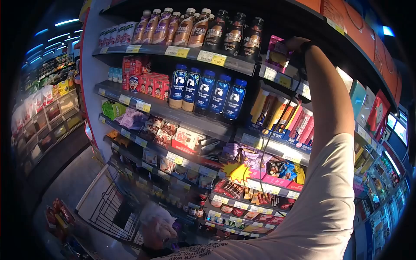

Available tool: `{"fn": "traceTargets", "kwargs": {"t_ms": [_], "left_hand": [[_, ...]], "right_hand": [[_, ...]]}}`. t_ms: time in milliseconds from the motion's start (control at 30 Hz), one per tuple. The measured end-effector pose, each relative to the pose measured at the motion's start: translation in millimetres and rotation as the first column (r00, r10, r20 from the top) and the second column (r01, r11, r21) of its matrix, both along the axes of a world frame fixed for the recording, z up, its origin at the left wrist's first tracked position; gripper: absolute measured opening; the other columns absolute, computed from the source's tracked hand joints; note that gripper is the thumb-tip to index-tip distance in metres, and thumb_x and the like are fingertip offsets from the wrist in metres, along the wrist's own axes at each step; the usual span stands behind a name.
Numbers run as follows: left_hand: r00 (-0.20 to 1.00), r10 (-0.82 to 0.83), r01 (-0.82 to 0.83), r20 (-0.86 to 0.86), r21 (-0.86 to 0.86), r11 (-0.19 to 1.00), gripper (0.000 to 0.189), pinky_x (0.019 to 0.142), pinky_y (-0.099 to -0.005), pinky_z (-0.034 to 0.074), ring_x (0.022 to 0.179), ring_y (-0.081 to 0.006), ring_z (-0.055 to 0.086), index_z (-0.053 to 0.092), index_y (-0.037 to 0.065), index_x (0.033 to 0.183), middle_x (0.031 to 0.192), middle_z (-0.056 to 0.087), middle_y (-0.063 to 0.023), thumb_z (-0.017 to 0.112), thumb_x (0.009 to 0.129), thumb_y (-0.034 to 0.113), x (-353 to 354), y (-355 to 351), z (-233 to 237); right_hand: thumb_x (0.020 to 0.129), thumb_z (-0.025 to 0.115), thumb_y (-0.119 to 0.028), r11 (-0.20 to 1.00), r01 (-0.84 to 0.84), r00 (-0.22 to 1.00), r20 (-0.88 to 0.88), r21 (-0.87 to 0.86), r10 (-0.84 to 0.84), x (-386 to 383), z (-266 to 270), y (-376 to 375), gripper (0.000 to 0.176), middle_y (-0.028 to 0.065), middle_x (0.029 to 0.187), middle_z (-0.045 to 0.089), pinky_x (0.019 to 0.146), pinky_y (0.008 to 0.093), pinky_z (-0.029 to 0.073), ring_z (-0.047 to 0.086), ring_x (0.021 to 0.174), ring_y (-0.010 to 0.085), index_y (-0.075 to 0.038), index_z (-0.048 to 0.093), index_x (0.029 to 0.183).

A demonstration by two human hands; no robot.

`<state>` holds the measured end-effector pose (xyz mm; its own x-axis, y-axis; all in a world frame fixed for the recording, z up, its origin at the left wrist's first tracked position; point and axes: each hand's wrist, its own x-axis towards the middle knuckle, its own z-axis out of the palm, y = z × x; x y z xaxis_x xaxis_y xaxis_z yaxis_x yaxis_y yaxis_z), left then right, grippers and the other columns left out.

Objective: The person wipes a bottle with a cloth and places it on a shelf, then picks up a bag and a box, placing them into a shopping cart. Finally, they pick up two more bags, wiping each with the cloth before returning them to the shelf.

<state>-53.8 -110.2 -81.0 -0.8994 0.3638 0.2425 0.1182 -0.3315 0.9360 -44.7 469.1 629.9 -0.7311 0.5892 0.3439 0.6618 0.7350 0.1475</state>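
Note:
My right hand [297, 43] reaches up to the top shelf on the right, its arm stretched across the view. The fingers grip the right edge of a pink package [278, 54] with a yellowish picture, which stands tilted just above the price tags. Part of the fingers is in shadow. Low in the view, my left hand [164, 230] is blurred and looks curled. A whitish, see-through plastic bag [152, 213] shows against it; what the fingers hold cannot be made out.
Left of the package stand Nescafé bottles [199, 28], with blue-capped coffee bottles [208, 92] one shelf below. Drink-stick boxes [281, 115] sit beneath the package. A wire shopping cart [108, 208] is at lower left. A thin black cable [277, 125] hangs before the shelves.

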Motion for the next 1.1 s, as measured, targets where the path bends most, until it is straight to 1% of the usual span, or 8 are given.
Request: {"fn": "traceTargets", "kwargs": {"t_ms": [167,333,800,900,967,1033,1067,1100], "left_hand": [[0.967,-0.031,-0.027,-0.252,-0.222,0.975,0.059,0.086,-0.0456,0.055,0.102,-0.0336,0.064,0.050,0.003,0.133,0.111,0.061,-0.0154,0.069,0.091,0.038,8,-12,35],[0.632,0.017,-0.485,-0.775,-0.379,0.788,0.081,0.094,-0.0557,0.048,0.110,-0.0486,0.058,0.050,-0.003,0.132,0.120,0.056,-0.0288,0.070,0.085,0.060,0,-25,-4],[0.683,-0.051,-0.426,-0.729,-0.454,0.782,0.076,0.098,-0.0556,0.046,0.117,-0.0503,0.054,0.050,-0.001,0.133,0.124,0.053,-0.0301,0.076,0.084,0.051,3,-32,5],[0.840,0.058,-0.286,-0.540,-0.348,0.893,0.070,0.099,-0.0539,0.047,0.116,-0.0472,0.056,0.050,0.000,0.133,0.124,0.053,-0.0286,0.081,0.081,0.035,7,-30,-19],[0.850,0.117,-0.281,-0.513,-0.254,0.925,0.068,0.099,-0.0520,0.048,0.115,-0.0450,0.058,0.050,0.000,0.133,0.125,0.054,-0.0271,0.084,0.078,0.024,2,-18,-15],[0.701,0.127,-0.416,-0.702,-0.257,0.872,0.070,0.099,-0.0495,0.049,0.113,-0.0428,0.060,0.049,0.000,0.133,0.126,0.054,-0.0254,0.086,0.074,0.013,8,-24,8],[0.614,0.134,-0.536,-0.778,-0.286,0.794,0.061,0.097,-0.0468,0.051,0.111,-0.0376,0.062,0.050,0.002,0.132,0.122,0.059,-0.0202,0.079,0.084,0.025,13,-24,18],[0.744,0.169,-0.464,-0.647,-0.318,0.827,0.057,0.095,-0.0466,0.052,0.110,-0.0358,0.063,0.051,0.003,0.131,0.119,0.060,-0.0187,0.075,0.087,0.031,10,-17,0]], "right_hand": [[0.091,0.055,-0.029,0.916,-0.026,0.972,0.226,0.401,-0.072,15,-11,-64,0.032,0.0103,0.093,0.074,0.070,0.0346,0.056,0.071,0.081,0.0208,-0.012,0.076,0.109],[0.090,0.052,-0.033,0.975,0.052,0.998,-0.051,0.218,-0.042,18,-12,-67,0.034,0.0109,0.088,0.072,0.066,0.0351,0.053,0.068,0.075,0.0202,-0.011,0.076,0.101],[0.092,0.058,-0.036,0.898,-0.150,0.989,0.044,0.415,0.145,46,4,-90,0.040,0.0112,0.099,0.071,0.082,0.0322,0.051,0.066,0.092,0.0214,-0.005,0.073,0.113],[0.089,0.063,-0.030,0.895,-0.272,0.819,-0.404,0.354,0.408,81,-19,-132,0.035,0.0195,0.105,0.073,0.087,0.0373,0.054,0.071,0.100,0.0284,-0.001,0.071,0.107],[0.088,0.068,-0.028,0.787,-0.301,0.718,-0.415,0.539,0.559,113,-47,-186,0.034,0.0167,0.093,0.071,0.076,0.0332,0.052,0.069,0.085,0.0225,0.003,0.068,0.101],[0.088,0.070,-0.023,0.749,-0.367,0.542,-0.528,0.551,0.654,141,-83,-239,0.028,0.0098,0.081,0.066,0.067,0.0276,0.046,0.061,0.074,0.0145,0.003,0.065,0.098],[0.087,0.070,-0.020,0.721,-0.445,0.444,-0.569,0.531,0.693,153,-108,-265,0.025,0.0075,0.078,0.062,0.065,0.0259,0.043,0.056,0.072,0.0120,0.002,0.063,0.097],[0.087,0.070,-0.017,0.687,-0.520,0.343,-0.613,0.507,0.712,165,-137,-288,0.023,0.0053,0.075,0.059,0.063,0.0243,0.040,0.052,0.070,0.0095,0.002,0.061,0.095]]}}
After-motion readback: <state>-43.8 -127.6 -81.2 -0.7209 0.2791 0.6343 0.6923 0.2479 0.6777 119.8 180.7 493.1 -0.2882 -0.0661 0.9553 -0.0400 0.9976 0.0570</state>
